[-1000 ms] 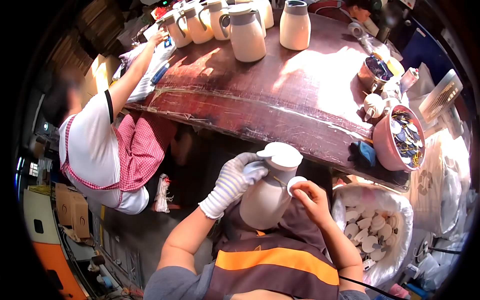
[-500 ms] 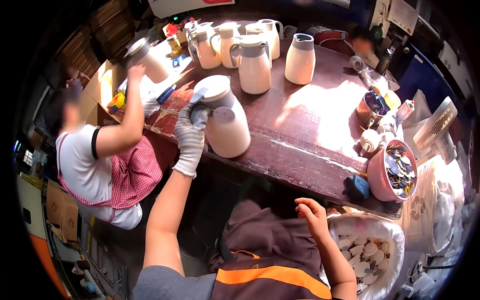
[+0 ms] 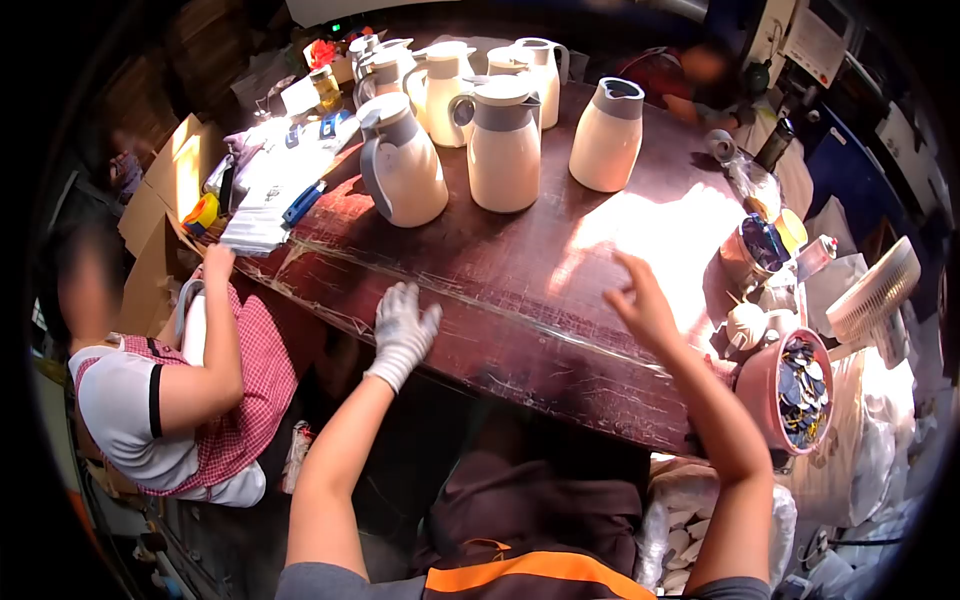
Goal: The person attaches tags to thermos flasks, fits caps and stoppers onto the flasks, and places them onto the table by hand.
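My left hand (image 3: 403,328), in a striped work glove, is over the near edge of the dark red table (image 3: 500,300), fingers apart and nothing in it. My bare right hand (image 3: 643,300) hangs over the table's right half, fingers spread and empty. Beyond my left hand stands a cream jug with a grey collar and handle (image 3: 408,170), upright. Beside it is another lidded jug (image 3: 505,155). A jug without a lid (image 3: 607,140) stands further right, its dark mouth showing. Several more jugs (image 3: 445,95) are grouped behind.
A co-worker (image 3: 150,400) sits at the left, a white object by their hand. Another person (image 3: 690,80) is at the far side. On the right are a pink bucket of tags (image 3: 790,390) and a small fan (image 3: 875,290). Below is a lined bin of white discs (image 3: 680,540).
The jug my left hand held now stands on the table, released. My right hand has moved up over the table. The co-worker's jug has left the table's left end.
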`<state>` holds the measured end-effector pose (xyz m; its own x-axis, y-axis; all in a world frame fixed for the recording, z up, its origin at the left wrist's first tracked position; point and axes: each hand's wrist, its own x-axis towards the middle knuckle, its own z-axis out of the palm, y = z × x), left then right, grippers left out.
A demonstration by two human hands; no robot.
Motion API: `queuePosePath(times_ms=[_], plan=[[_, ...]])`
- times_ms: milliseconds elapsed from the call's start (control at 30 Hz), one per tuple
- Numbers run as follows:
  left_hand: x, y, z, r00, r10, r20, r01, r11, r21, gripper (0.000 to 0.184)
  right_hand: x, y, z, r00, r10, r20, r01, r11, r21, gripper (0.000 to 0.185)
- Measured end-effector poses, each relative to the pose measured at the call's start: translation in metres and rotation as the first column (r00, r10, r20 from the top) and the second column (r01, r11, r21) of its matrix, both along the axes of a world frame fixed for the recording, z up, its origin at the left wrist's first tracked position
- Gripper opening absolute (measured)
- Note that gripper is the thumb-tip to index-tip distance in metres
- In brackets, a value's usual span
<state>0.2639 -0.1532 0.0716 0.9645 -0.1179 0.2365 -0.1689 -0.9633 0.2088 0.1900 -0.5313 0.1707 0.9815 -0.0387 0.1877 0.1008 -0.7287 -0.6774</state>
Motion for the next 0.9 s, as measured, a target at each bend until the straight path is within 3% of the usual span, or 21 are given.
queuePosePath(times_ms=[33, 100, 133, 200, 300, 433, 467, 500, 567, 600, 700, 767, 833, 900], plan=[[-0.015, -0.006, -0.003, 0.979, -0.108, 0.175, 0.094, 0.992, 0.087, 0.056, 0.026, -0.005, 0.008, 0.995, -0.003, 0.099, 0.011, 0.997, -0.080, 0.063], [-0.019, -0.010, 0.008, 0.967, -0.183, 0.177, 0.190, 0.981, -0.025, 0.047, 0.077, -0.012, 0.026, 0.989, -0.035, 0.141, 0.055, 0.989, -0.140, 0.061], [-0.018, -0.010, 0.011, 0.967, -0.187, 0.174, 0.198, 0.979, -0.046, 0.047, 0.105, -0.017, 0.030, 0.976, -0.032, 0.217, 0.092, 0.957, -0.275, 0.061], [-0.017, -0.009, 0.013, 0.966, -0.191, 0.172, 0.200, 0.979, -0.035, 0.047, 0.153, -0.018, 0.052, 0.956, -0.023, 0.293, 0.150, 0.897, -0.417, 0.066], [-0.017, -0.009, 0.017, 0.965, -0.204, 0.163, 0.213, 0.976, -0.042, 0.048, 0.210, -0.015, 0.086, 0.918, -0.027, 0.395, 0.237, 0.836, -0.494, 0.067], [-0.015, -0.005, 0.016, 0.967, -0.206, 0.152, 0.212, 0.977, -0.023, 0.049, 0.272, -0.041, 0.096, 0.953, -0.169, 0.250, 0.280, 0.808, -0.519, 0.080], [-0.015, -0.005, 0.016, 0.966, -0.205, 0.154, 0.213, 0.976, -0.034, 0.049, 0.272, -0.046, 0.098, 0.942, -0.165, 0.292, 0.308, 0.772, -0.557, 0.072], [-0.015, -0.007, 0.015, 0.964, -0.214, 0.155, 0.224, 0.973, -0.049, 0.049, 0.269, -0.052, 0.098, 0.939, -0.184, 0.290, 0.322, 0.762, -0.561, 0.072], [-0.016, -0.008, 0.014, 0.963, -0.213, 0.165, 0.223, 0.974, -0.046, 0.049, 0.240, -0.040, 0.114, 0.885, -0.440, 0.151, 0.434, 0.662, -0.612, 0.060], [-0.015, -0.008, 0.012, 0.961, -0.213, 0.174, 0.225, 0.973, -0.049, 0.049, 0.225, -0.042, 0.110, 0.864, -0.458, 0.211, 0.491, 0.670, -0.557, 0.054], [-0.016, -0.007, 0.008, 0.958, -0.217, 0.188, 0.230, 0.972, -0.048, 0.050, 0.177, -0.054, 0.099, 0.875, -0.449, 0.183, 0.485, 0.817, -0.312, 0.056], [-0.016, -0.006, 0.006, 0.967, -0.192, 0.169, 0.202, 0.979, -0.041, 0.051, 0.126, -0.048, 0.089, 0.820, -0.447, 0.357, 0.542, 0.806, -0.237, 0.053], [-0.016, -0.006, 0.008, 0.966, -0.190, 0.176, 0.203, 0.977, -0.060, 0.049, 0.058, -0.051, 0.087, 0.843, -0.331, 0.424, 0.421, 0.896, -0.139, 0.046], [-0.007, -0.004, 0.019, 0.979, -0.186, -0.089, 0.122, 0.869, -0.480, 0.045, -0.028, -0.039, 0.093, 0.863, -0.240, 0.445, 0.325, 0.937, -0.125, 0.037]])
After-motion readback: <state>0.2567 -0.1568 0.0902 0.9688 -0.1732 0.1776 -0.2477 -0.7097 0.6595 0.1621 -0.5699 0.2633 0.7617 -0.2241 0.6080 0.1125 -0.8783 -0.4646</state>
